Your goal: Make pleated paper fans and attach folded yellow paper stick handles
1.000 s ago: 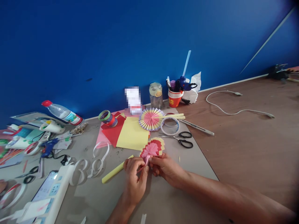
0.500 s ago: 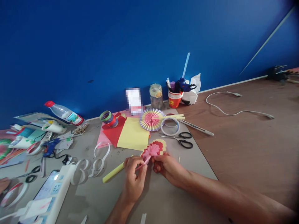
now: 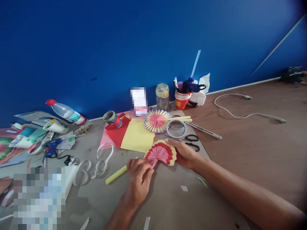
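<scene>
A pleated paper fan (image 3: pixel 161 153), pink inside with red and pale yellow bands, is spread between my hands just above the table. My left hand (image 3: pixel 140 175) pinches its lower left end. My right hand (image 3: pixel 184 153) grips the fan's right edge, most of its fingers hidden behind the paper. Left of my left hand lies a rolled yellow paper tube (image 3: pixel 116 175). Beyond the fan are a yellow sheet (image 3: pixel 137 135), red paper (image 3: pixel 117 134) and a finished round paper fan (image 3: pixel 157 121) with a yellow handle. Black-handled scissors (image 3: pixel 192 138) lie partly behind my right hand.
Tape rolls (image 3: pixel 176 128), a utility knife (image 3: pixel 203 130) and a paper cup of tools (image 3: pixel 182 99) stand or lie at the back right. Leftward are a bottle (image 3: pixel 68 113), curled white strips (image 3: pixel 103 166) and a blue glue gun (image 3: pixel 51 147). Another person's hand (image 3: pixel 4 184) shows at the left edge.
The fan has opened into a wider semicircle. My right hand has moved up and right to the fan's outer edge, while my left hand keeps its pinch in nearly the same place.
</scene>
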The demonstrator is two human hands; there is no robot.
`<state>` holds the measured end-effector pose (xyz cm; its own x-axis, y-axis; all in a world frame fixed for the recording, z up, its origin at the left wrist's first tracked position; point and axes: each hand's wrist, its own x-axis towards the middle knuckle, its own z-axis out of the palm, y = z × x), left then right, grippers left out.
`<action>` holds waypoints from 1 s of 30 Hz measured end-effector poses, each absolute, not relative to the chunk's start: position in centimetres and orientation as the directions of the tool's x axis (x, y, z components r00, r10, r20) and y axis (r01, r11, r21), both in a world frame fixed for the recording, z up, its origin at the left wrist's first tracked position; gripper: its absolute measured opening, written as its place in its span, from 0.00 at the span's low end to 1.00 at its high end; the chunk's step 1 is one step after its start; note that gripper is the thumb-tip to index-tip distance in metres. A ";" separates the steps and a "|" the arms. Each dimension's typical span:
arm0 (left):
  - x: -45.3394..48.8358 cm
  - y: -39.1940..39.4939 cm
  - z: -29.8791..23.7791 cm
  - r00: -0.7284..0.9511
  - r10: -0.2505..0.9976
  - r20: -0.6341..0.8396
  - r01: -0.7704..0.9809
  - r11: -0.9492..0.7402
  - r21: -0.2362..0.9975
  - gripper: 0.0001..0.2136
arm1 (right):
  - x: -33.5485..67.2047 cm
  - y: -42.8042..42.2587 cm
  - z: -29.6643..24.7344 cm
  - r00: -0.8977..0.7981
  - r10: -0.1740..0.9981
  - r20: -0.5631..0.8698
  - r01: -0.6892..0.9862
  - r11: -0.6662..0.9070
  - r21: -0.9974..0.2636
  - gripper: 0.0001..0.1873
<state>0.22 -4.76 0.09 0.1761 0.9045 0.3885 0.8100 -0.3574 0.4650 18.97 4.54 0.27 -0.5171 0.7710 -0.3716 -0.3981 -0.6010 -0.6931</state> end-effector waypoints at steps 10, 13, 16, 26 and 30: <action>-0.1 -4.7 0.3 0.146 0.921 0.362 0.729 -0.347 0.590 0.05 | 19.2 5.1 -0.1 -0.579 0.703 -0.413 -0.353 -0.673 -0.650 0.12; -0.3 -5.0 0.1 0.127 0.916 0.382 0.700 -0.355 0.620 0.07 | 19.3 5.2 0.0 -0.597 0.687 -0.415 -0.373 -0.695 -0.615 0.12; -0.6 -5.2 -0.3 0.039 0.898 0.437 0.684 -0.343 0.644 0.10 | 19.4 5.3 -0.1 -0.605 0.698 -0.382 -0.410 -0.685 -0.602 0.12; -4.1 -5.5 1.3 -0.173 0.843 0.510 0.886 -0.092 0.454 0.07 | 19.8 5.8 0.2 -0.559 0.765 -0.320 -0.485 -0.615 -0.622 0.13; -5.4 -6.0 1.3 -0.077 0.927 0.368 0.982 0.007 0.187 0.06 | 20.0 6.0 0.5 -0.525 0.806 -0.275 -0.528 -0.561 -0.637 0.12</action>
